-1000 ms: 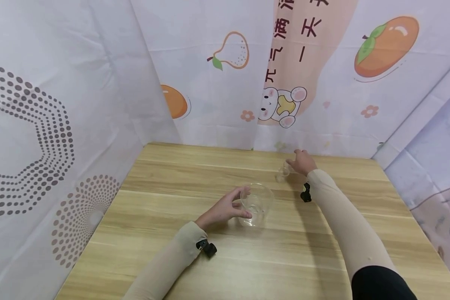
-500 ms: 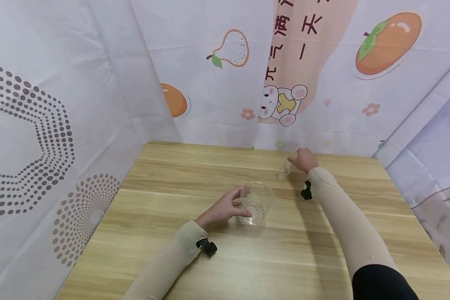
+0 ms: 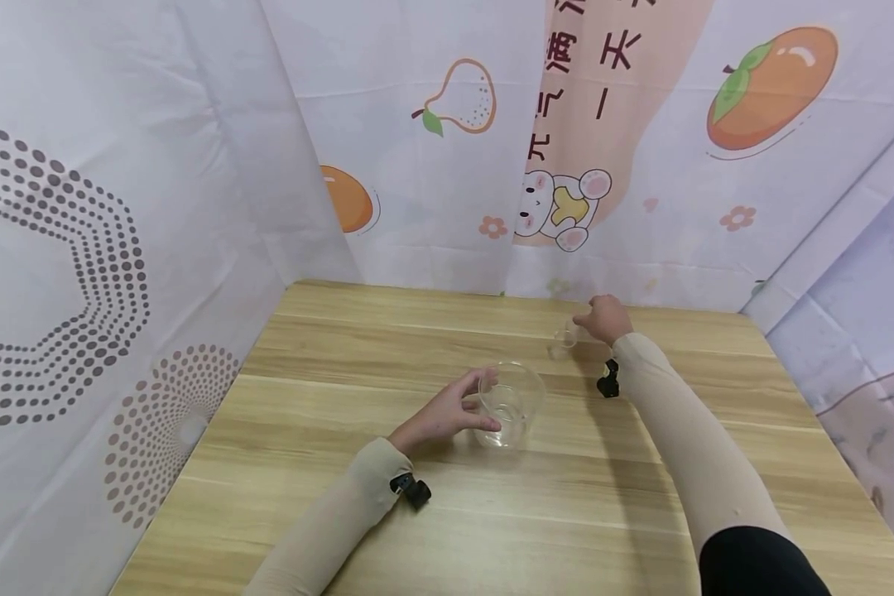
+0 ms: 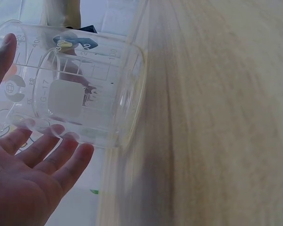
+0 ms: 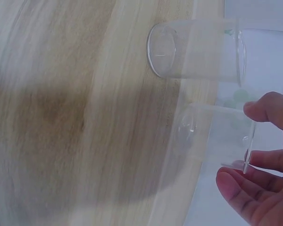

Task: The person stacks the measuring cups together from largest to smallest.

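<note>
My left hand (image 3: 444,414) holds the side of a large clear glass beaker (image 3: 517,389), thumb on one side and fingers on the other. In the left wrist view this beaker (image 4: 101,80) shows white graduation marks and a blank white label patch; it stands upright on the table. Toward the back of the table, my right hand (image 3: 606,320) pinches a small clear beaker (image 5: 217,129) near its rim between thumb and fingers. Just left of that one stands another small clear beaker (image 3: 564,338), seen larger in the right wrist view as an upright glass (image 5: 198,52).
The wood-grain table (image 3: 387,331) ends at a printed white curtain (image 3: 417,265) close behind the right hand. Another white curtain (image 3: 216,207) with dotted patterns hangs along the left side. Black wrist cameras (image 3: 415,492) sit on both sleeves.
The right hand's spread fingers have drawn together at the small beaker, and the hand has shifted slightly right. The left hand and large beaker have stayed in place.
</note>
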